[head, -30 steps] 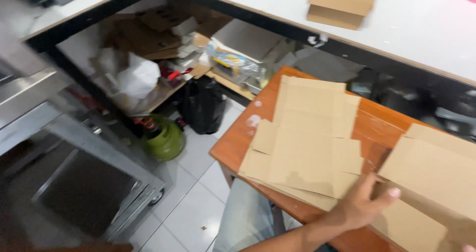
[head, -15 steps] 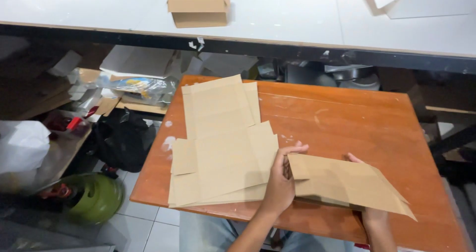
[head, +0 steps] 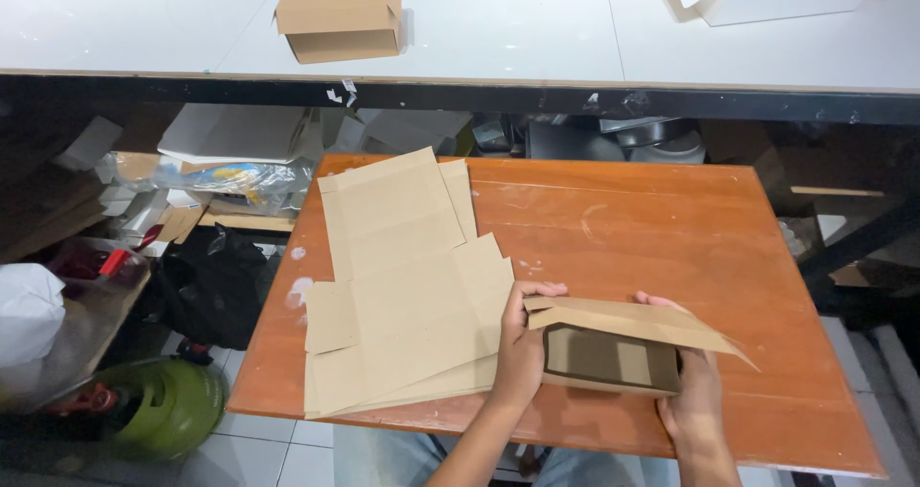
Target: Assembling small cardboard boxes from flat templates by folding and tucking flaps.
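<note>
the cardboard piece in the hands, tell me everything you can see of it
The cardboard piece is plain brown card, partly folded into a shallow open box with a dark hollow facing the camera and a long flap jutting right. It hangs just above the wooden table, near its front edge. The left hand and right hand grip its two ends.

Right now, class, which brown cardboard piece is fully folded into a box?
The closed box on the white counter; the others lie flat or are half-folded.

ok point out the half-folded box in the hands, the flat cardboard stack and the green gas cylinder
half-folded cardboard box (head: 613, 358): head view, dark inner panel
flat cardboard stack (head: 402, 286): head view, middle of the top sheet
green gas cylinder (head: 158, 405): head view, rounded shoulder
</note>
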